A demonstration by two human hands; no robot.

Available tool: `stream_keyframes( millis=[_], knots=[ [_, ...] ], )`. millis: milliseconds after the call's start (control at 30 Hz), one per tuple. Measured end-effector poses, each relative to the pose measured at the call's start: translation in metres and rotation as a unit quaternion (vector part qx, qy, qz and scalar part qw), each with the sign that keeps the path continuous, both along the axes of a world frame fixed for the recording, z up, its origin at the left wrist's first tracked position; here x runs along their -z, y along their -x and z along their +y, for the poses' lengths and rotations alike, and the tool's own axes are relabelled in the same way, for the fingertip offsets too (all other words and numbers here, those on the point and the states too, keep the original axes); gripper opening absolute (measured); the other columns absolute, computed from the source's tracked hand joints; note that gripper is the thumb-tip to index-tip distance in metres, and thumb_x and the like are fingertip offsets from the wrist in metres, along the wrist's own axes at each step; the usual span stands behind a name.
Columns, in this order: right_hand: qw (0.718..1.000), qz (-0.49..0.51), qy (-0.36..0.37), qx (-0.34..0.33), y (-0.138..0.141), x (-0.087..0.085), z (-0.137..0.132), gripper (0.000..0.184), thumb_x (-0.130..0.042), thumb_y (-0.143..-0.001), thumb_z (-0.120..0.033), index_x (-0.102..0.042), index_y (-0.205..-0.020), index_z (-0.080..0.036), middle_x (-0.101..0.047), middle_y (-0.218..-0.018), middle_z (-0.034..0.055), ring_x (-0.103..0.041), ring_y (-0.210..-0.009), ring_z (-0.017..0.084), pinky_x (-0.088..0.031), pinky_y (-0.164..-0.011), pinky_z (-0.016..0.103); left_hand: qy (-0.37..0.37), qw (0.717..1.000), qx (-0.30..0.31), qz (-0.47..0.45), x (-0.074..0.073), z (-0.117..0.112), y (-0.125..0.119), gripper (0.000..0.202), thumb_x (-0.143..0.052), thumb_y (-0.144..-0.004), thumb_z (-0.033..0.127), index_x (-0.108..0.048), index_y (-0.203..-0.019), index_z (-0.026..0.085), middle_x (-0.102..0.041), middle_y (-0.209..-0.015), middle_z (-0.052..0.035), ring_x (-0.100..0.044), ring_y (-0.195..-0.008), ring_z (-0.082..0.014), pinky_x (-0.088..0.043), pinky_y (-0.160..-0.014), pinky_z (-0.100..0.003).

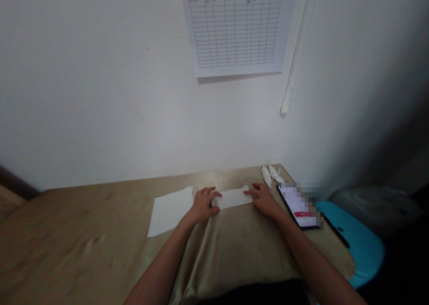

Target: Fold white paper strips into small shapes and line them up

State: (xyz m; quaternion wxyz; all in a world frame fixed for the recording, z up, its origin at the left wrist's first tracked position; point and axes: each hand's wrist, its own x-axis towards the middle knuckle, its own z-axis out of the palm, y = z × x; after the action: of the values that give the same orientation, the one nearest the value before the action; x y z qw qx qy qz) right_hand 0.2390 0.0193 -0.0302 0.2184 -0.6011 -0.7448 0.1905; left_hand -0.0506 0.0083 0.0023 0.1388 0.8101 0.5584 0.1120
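- bare forearms (161,262) of one person come up toward the white paper strip (233,199), one from each side of it.
- a pale wall (100,90) rises beyond the strip.
- the table, under a tan cover (94,233), spreads beneath the strip, creased on the near side of it.
- a printed chart (236,32) hangs high above the strip.
- a bright blue seat-like thing (367,247) stands well apart, off to the strip's right.
- white sheets (169,213) lie to the strip's left, past the left hand (203,205).
- a tablet (293,204), its screen partly blurred out, rests to the strip's right, beyond the right hand (264,200).
- the strip itself lies flat between the hands, its long axis running from one to the other. the left covers more of its end, thumb and forefinger well parted; the right reaches its end with a forefinger, and i can't tell whether it pinches.
- small folded white pieces (272,175) sit farther back, to the strip's right.
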Motion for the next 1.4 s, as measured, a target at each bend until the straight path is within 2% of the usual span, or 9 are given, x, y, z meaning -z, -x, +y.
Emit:
stream_keyframes(
  millis=[100, 200, 400, 567, 733, 967, 1233, 1400],
  knots=[
    [1.0, -0.003, 0.001, 0.017, 0.007, -0.005, -0.004, 0.045, -0.055, -0.078, -0.014, -0.072, -0.119, -0.026, -0.048, -0.143, 0.01, -0.042, -0.135, 0.025, -0.03, -0.114, 0.04, 0.007, 0.999, -0.04, 0.009, -0.001, -0.006, -0.013, 0.053, -0.073, -0.074, 0.035, -0.063, -0.126, 0.031, -0.045, -0.153, -0.0077, -0.034, -0.144, -0.0339, -0.021, -0.118, -0.056],
    [1.0, -0.018, 0.003, 0.024, 0.014, -0.011, -0.008, 0.043, -0.057, -0.079, -0.019, -0.07, -0.119, -0.025, -0.048, -0.143, 0.01, -0.04, -0.137, 0.027, -0.027, -0.116, 0.041, 0.004, 0.996, -0.089, 0.016, 0.003, -0.01, -0.027, 0.051, -0.071, -0.076, 0.041, -0.061, -0.125, 0.031, -0.043, -0.153, -0.0088, -0.029, -0.145, -0.036, -0.016, -0.117, -0.063],
    [0.998, -0.035, -0.016, 0.054, 0.03, -0.015, -0.018, 0.045, -0.062, -0.079, -0.032, -0.065, -0.122, -0.023, -0.048, -0.139, 0.0127, -0.038, -0.137, 0.029, -0.024, -0.116, 0.042, -0.037, 0.989, -0.144, 0.012, 0.014, -0.012, -0.045, 0.049, -0.068, -0.077, 0.049, -0.06, -0.121, 0.03, -0.045, -0.148, -0.0087, -0.029, -0.144, -0.0355, -0.013, -0.117, -0.066],
    [0.993, -0.06, -0.066, 0.082, 0.048, -0.011, -0.025, 0.052, -0.067, -0.077, -0.043, -0.061, -0.122, -0.019, -0.048, -0.139, 0.017, -0.037, -0.136, 0.034, -0.02, -0.118, 0.045, -0.041, 0.986, -0.163, 0.012, 0.011, -0.013, -0.053, 0.052, -0.068, -0.075, 0.056, -0.06, -0.118, 0.028, -0.046, -0.145, -0.0107, -0.031, -0.142, -0.0366, -0.013, -0.117, -0.065],
    [0.991, -0.068, -0.062, 0.098, 0.056, -0.009, -0.025, 0.059, -0.07, -0.076, -0.051, -0.059, -0.124, -0.019, -0.047, -0.141, 0.0195, -0.036, -0.137, 0.038, -0.018, -0.118, 0.049, -0.031, 0.985, -0.17, 0.018, 0.009, -0.014, -0.059, 0.06, -0.066, -0.075, 0.062, -0.057, -0.121, 0.025, -0.044, -0.147, -0.0146, -0.026, -0.144, -0.0407, -0.011, -0.116, -0.069],
    [0.99, -0.073, -0.066, 0.099, 0.056, -0.009, -0.025, 0.057, -0.069, -0.077, -0.051, -0.058, -0.124, -0.02, -0.047, -0.142, 0.0188, -0.036, -0.136, 0.037, -0.017, -0.118, 0.052, -0.021, 0.984, -0.176, 0.033, 0.009, -0.014, -0.064, 0.06, -0.063, -0.076, 0.062, -0.055, -0.123, 0.024, -0.042, -0.15, -0.0149, -0.023, -0.146, -0.0414, -0.011, -0.116, -0.07],
    [0.993, -0.055, -0.044, 0.091, 0.05, -0.009, -0.021, 0.057, -0.071, -0.073, -0.044, -0.059, -0.123, -0.019, -0.047, -0.14, 0.0179, -0.037, -0.135, 0.035, -0.019, -0.117, 0.046, -0.02, 0.984, -0.173, 0.025, 0.007, -0.014, -0.062, 0.054, -0.065, -0.076, 0.053, -0.056, -0.121, 0.024, -0.042, -0.148, -0.0149, -0.026, -0.144, -0.0406, -0.012, -0.115, -0.069],
    [0.995, -0.044, -0.026, 0.089, 0.045, -0.01, -0.02, 0.054, -0.071, -0.072, -0.038, -0.061, -0.123, -0.022, -0.045, -0.142, 0.0157, -0.036, -0.137, 0.034, -0.021, -0.117, 0.045, -0.025, 0.986, -0.167, 0.011, 0.009, -0.012, -0.057, 0.049, -0.067, -0.075, 0.047, -0.058, -0.118, 0.026, -0.044, -0.146, -0.0131, -0.029, -0.143, -0.0379, -0.013, -0.115, -0.069]
  ],
)
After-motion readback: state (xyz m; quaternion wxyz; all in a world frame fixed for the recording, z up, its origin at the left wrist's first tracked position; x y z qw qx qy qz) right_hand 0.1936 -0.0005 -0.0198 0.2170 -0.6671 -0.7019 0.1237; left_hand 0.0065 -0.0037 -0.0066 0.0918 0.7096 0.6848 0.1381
